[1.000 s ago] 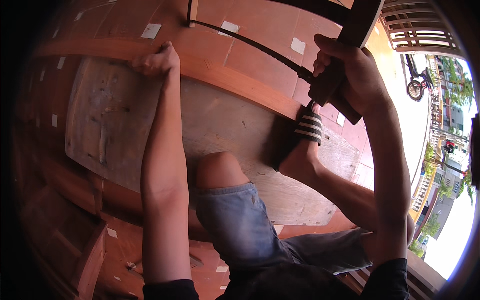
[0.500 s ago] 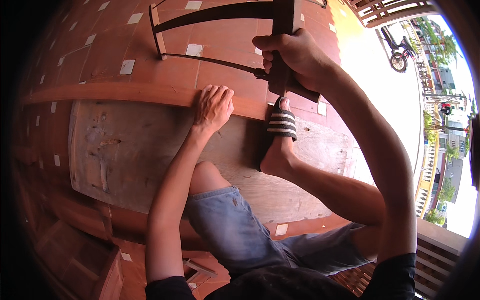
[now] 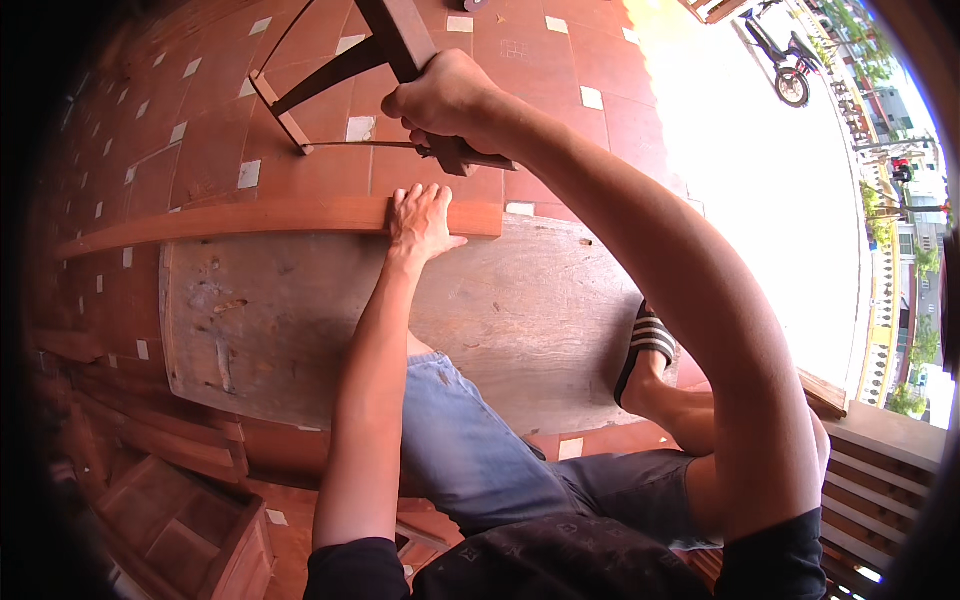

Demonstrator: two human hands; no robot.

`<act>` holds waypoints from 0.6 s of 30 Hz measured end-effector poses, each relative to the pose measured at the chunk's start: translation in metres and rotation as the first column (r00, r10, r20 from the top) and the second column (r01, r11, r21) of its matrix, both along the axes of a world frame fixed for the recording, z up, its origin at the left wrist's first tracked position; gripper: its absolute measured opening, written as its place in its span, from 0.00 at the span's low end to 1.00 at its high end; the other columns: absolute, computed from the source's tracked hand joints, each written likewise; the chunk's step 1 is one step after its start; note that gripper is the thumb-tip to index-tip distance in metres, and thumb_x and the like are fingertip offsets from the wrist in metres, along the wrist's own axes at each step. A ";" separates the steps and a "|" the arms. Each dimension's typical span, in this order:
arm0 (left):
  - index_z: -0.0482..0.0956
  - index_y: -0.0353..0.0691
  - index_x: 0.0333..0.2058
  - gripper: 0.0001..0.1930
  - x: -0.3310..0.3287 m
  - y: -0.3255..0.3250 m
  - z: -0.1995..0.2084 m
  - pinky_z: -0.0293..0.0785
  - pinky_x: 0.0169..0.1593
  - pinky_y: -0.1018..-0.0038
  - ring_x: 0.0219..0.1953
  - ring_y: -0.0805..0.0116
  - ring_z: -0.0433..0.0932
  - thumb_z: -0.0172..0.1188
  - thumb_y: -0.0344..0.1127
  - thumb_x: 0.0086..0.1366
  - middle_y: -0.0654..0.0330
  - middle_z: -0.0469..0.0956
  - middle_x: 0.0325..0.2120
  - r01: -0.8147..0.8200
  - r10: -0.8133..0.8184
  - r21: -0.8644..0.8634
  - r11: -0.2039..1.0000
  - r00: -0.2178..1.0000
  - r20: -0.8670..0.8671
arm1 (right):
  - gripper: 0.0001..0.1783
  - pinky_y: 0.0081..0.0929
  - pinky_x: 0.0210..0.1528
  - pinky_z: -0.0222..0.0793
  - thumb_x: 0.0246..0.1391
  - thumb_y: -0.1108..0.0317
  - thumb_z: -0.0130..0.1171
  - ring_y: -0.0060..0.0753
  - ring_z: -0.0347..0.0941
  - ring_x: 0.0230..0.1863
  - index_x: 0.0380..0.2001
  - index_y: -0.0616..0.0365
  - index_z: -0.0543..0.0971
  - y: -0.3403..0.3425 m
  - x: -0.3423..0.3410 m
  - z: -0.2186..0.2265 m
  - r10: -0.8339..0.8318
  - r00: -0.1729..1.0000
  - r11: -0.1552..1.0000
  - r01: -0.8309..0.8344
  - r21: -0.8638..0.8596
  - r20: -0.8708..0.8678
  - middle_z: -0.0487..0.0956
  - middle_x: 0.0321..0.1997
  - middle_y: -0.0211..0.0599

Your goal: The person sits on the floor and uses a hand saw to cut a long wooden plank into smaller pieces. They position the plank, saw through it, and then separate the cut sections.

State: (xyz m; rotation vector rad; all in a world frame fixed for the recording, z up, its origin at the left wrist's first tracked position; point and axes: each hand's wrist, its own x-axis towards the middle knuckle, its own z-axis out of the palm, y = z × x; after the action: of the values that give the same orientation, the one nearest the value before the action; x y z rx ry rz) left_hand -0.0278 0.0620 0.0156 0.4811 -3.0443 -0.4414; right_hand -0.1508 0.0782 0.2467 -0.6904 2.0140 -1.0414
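A long reddish wooden beam [image 3: 270,216] lies along the far edge of a worn plywood board [image 3: 500,300]. My left hand [image 3: 422,222] grips the beam near its right end, fingers bent over the far side and thumb stretched to the right. In my right hand [image 3: 450,98] is a wooden frame saw [image 3: 398,35], its upright handle closed in my fist. The saw is raised beyond the beam and tilted, its thin blade reaching left toward the other upright. A gap shows between the saw and the beam. Part of the blade is hard to make out.
My foot in a striped sandal [image 3: 648,345] stands at the board's right end. Red floor tiles [image 3: 540,70] surround the board. Wooden furniture [image 3: 180,510] stands at lower left, a slatted wooden piece [image 3: 870,500] at lower right. A motorbike [image 3: 785,60] is parked in the sunlight outside.
My right hand has moved left with the saw, which now tilts. My foot has come off the beam to the board's right end. My left hand stays on the beam, its thumb now spread.
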 end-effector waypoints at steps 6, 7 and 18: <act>0.75 0.42 0.56 0.44 -0.017 0.010 0.016 0.62 0.60 0.58 0.57 0.57 0.72 0.81 0.58 0.44 0.57 0.76 0.53 0.030 -0.028 -0.050 0.998 0.999 0.043 | 0.22 0.36 0.53 0.82 0.47 0.61 0.68 0.50 0.85 0.50 0.41 0.67 0.86 0.024 -0.019 -0.004 0.132 0.969 0.987 -0.109 0.118 -0.209 0.86 0.44 0.57; 0.75 0.42 0.57 0.44 -0.013 0.009 0.018 0.62 0.61 0.57 0.57 0.56 0.71 0.82 0.57 0.44 0.57 0.75 0.55 0.008 -0.004 -0.041 0.999 0.996 0.085 | 0.23 0.37 0.58 0.80 0.46 0.60 0.70 0.50 0.83 0.54 0.44 0.66 0.86 0.030 -0.016 -0.003 0.136 0.975 0.986 -0.116 0.118 -0.177 0.85 0.49 0.58; 0.71 0.40 0.52 0.44 -0.025 0.017 0.027 0.49 0.76 0.47 0.62 0.50 0.67 0.83 0.56 0.42 0.54 0.69 0.54 -0.070 0.085 -0.115 0.991 0.988 0.126 | 0.19 0.43 0.53 0.81 0.47 0.65 0.65 0.57 0.84 0.49 0.40 0.67 0.85 0.037 -0.066 -0.022 0.199 0.975 0.979 -0.202 -0.018 -0.101 0.85 0.43 0.61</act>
State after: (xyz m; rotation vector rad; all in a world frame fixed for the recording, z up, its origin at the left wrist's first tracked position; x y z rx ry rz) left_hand -0.0527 0.0792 0.0424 0.6440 -3.1384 -0.2455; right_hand -0.2173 0.1151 0.2249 -0.9561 1.9684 -0.9335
